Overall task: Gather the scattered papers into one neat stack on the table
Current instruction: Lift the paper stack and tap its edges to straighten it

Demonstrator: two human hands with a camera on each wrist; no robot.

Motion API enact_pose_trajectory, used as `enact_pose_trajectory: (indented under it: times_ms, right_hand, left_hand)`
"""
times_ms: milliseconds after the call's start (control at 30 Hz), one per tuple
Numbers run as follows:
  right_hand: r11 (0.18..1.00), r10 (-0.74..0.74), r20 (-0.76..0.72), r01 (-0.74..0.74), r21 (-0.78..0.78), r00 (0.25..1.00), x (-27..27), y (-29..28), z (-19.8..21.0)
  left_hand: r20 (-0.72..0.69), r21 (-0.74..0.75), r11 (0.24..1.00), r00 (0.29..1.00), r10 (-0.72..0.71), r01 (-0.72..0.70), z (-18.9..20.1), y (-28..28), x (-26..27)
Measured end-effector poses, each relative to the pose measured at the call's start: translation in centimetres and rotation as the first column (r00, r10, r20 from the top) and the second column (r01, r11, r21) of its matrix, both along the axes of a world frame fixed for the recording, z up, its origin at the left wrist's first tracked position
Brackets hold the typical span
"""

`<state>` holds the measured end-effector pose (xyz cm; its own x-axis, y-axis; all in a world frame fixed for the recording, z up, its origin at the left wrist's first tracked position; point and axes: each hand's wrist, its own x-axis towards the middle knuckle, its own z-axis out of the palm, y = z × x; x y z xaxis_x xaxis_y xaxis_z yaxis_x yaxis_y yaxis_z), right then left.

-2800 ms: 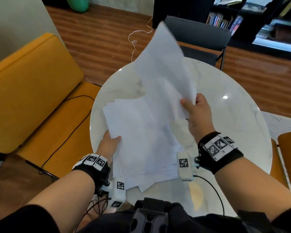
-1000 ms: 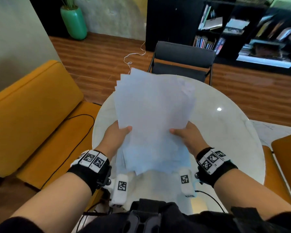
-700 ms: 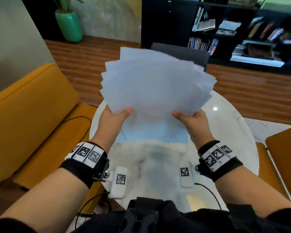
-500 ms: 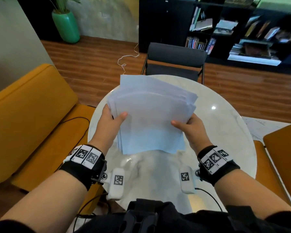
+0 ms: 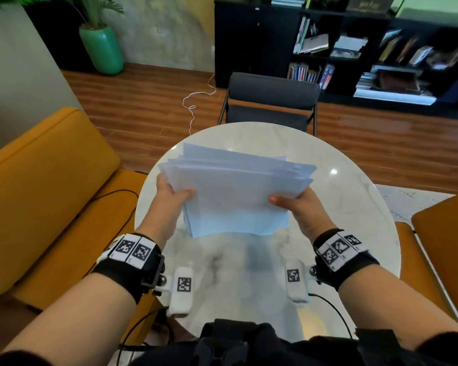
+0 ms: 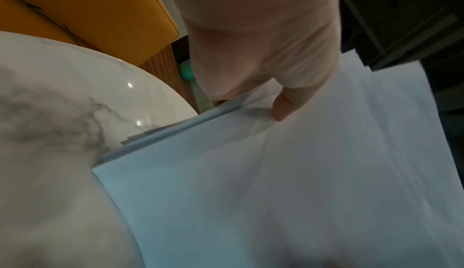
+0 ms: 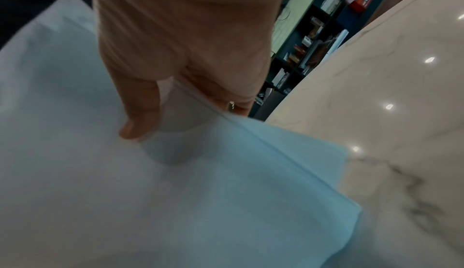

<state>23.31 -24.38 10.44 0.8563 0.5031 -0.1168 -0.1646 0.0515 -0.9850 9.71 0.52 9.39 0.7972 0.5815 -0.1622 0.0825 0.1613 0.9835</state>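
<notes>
A stack of white papers [image 5: 236, 196] hangs tilted over the round marble table [image 5: 354, 207], its far edges fanned and uneven. My left hand [image 5: 173, 195] grips the stack's left edge, thumb on top. My right hand [image 5: 294, 200] grips the right edge the same way. In the left wrist view the thumb [image 6: 288, 105] presses on the papers [image 6: 276, 183], with the other fingers hidden beneath. The right wrist view shows the thumb [image 7: 140, 117] on top of the papers [image 7: 150, 193] and fingers under the edge. The stack's near edge is close above the table top.
A dark chair [image 5: 271, 101] stands at the table's far side. A yellow sofa [image 5: 37, 194] runs along the left and an orange seat [image 5: 444, 233] sits at the right. A black bookshelf [image 5: 354, 43] and a green vase [image 5: 102, 48] stand further back.
My right hand laid a lifted sheet onto the pile, then both hands raised the whole stack upright. The stack has since dropped down towards the table and tipped flatter.
</notes>
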Motion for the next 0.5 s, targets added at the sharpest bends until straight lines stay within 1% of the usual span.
enact_pose_trajectory:
  times_ms: [100, 200, 267, 367, 500]
  right_hand:
    - [0.996, -0.061, 0.003, 0.061, -0.067, 0.998, -0.3, 1.1, -0.5]
    - [0.992, -0.111, 0.024, 0.112, -0.054, 0.994, -0.1, 1.5, 0.3]
    - [0.997, -0.079, 0.009, 0.079, -0.015, 0.997, 0.2, 1.0, 0.9]
    - [1.0, 0.024, -0.01, -0.025, -0.011, 1.0, 0.3, 0.0, 1.3]
    - [1.0, 0.026, 0.005, -0.026, 0.007, 1.0, 0.0, 0.4, 1.8]
  left_hand:
    - [-0.055, 0.068, 0.997, 0.998, -0.018, 0.021, 0.2, -1.2, 1.0]
    - [-0.021, 0.124, 0.992, 1.0, 0.015, -0.012, 1.0, -1.0, 1.7]
    - [0.02, 0.111, 0.994, 1.0, 0.019, -0.021, 1.2, -0.4, 1.4]
    - [0.085, 0.051, 0.999, 0.996, -0.013, 0.009, 1.1, 0.0, 0.7]
    - [0.155, 0.043, 0.999, 0.987, -0.035, 0.028, 1.4, -0.6, 0.7]
